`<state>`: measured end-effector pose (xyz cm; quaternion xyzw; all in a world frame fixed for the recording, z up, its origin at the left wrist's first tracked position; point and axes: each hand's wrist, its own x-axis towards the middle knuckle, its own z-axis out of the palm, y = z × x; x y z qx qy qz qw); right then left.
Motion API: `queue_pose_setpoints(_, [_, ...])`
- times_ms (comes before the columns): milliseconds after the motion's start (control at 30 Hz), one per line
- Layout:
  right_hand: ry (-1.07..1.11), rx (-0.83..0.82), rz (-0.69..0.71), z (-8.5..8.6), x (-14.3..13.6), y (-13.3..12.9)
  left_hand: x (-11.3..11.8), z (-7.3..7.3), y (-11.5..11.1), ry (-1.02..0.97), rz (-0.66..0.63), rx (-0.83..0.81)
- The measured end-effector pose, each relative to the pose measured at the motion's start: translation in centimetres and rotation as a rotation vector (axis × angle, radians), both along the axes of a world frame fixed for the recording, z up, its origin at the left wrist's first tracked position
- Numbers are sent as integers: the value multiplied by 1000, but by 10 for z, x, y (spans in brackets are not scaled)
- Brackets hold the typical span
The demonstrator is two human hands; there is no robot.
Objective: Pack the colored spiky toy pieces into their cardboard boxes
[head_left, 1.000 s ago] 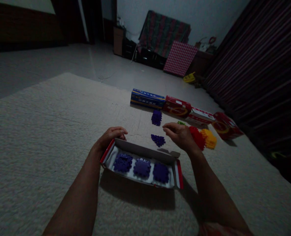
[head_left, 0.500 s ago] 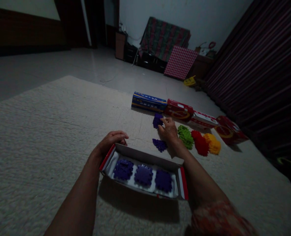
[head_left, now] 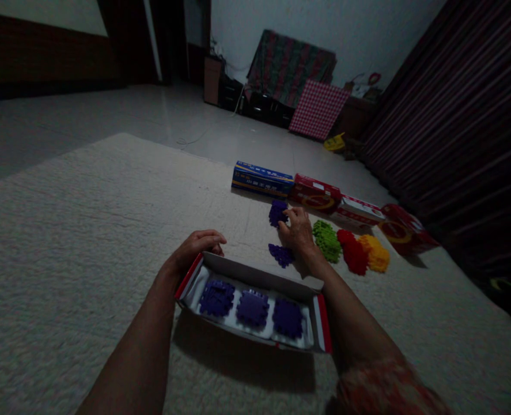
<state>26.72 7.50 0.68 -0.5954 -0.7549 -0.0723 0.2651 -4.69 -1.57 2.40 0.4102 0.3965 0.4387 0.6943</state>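
My right hand reaches past the box to a small stack of purple interlocking tiles. Its thumb and fingertips are pinched at the stack's right edge. More purple tiles lie loose just below that hand. In front of me an open carton, white inside with red ends, holds three groups of purple notched tiles in a row. By the carton's far left corner is my left hand, fingers stretched out and holding nothing visible. The carton's end hides part of that palm.
Piles of green tiles, red tiles and yellow tiles lie to the right on the pale mat. Behind them stand a blue box, a red box, a white-and-red box and another red box.
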Motion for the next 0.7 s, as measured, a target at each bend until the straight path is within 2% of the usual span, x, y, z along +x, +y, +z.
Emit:
queue_pose_setpoints(133, [40,-5,0,6,2,-1,0,0,-1,-18,2,1])
queue_pose_setpoints(333, [139,-156,-29,18,0,-1,0,0,-1,4,9,4])
queue_pose_setpoints(433, [225,-178,-22,28,1,-8,-1,-1,-1,17,3,16])
queue_pose_setpoints(567, [419,-147,8,52,11,-32,-3,-2,1,68,-5,58])
queue_pose_setpoints(700, [618,-205,105,86,22,-81,-4,-2,0,93,11,72])
